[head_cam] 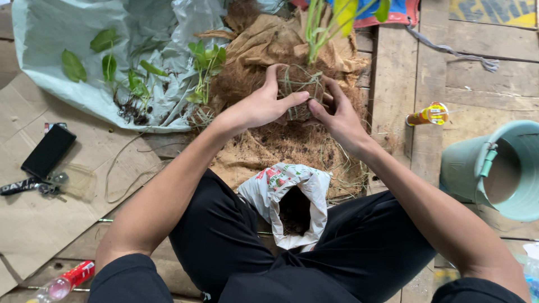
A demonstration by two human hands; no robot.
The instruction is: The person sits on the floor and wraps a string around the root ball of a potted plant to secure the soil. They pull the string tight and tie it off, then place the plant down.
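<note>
- The left hand and the right hand are clamped together from either side on a fibre ball, fingers curled round it and thumbs over its top.
- The fibre ball is a brown, hairy lump bound with thin strands; green stems of a plant rise out of it, away from the person.
- The ball is held just above a heap of coconut fibre, which lies on a sheet of brown paper spread over the wooden floor.
- Nearer the person than the ball, between the knees, sits an open plastic bag with dark soil inside.
- Left of the ball, a pale green plastic sheet carries several small seedlings with bare roots.
- Farther left, and nearer the person than the ball, a black phone lies on flat cardboard.
- Right of the ball, well apart, a small orange-and-yellow bottle lies on its side on the planks.
- Beyond the bottle, at the right edge, a pale green bucket lies tipped over, its mouth towards the camera.
- At the bottom left corner, far from the ball, lies a bottle with a red label.
</note>
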